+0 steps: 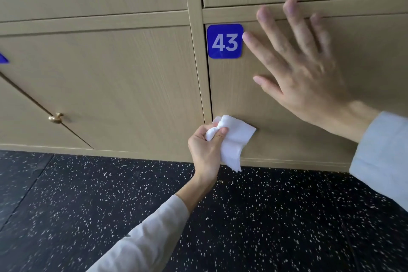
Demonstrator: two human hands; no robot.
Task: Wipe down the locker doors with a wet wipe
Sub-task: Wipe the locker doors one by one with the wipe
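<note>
One wet wipe (231,139) in play, white, soft and crumpled, bunched at its top and hanging in a loose flap below. The left hand (206,150) pinches that bunched end, fingers and thumb curled tight round it, and the wipe lies against the lower left corner of the locker door (276,139), well below the number plate (224,41). That plate is one glossy blue square with rounded corners, reading 43 in pale digits, at the door's top left corner. The right hand (304,73) is spread wide just right of the plate, fingers straight and apart, holding nothing; whether the palm touches the door is hard to tell, as it is blurred. Four doors show in all, flat panels of pale wood-grain finish with thin dark gaps between. Left of the plate, the neighbouring door (99,84) carries one small round brass knob (56,117). Below the doors runs a black floor (110,205) flecked with white specks. Both arms wear light sleeves.
</note>
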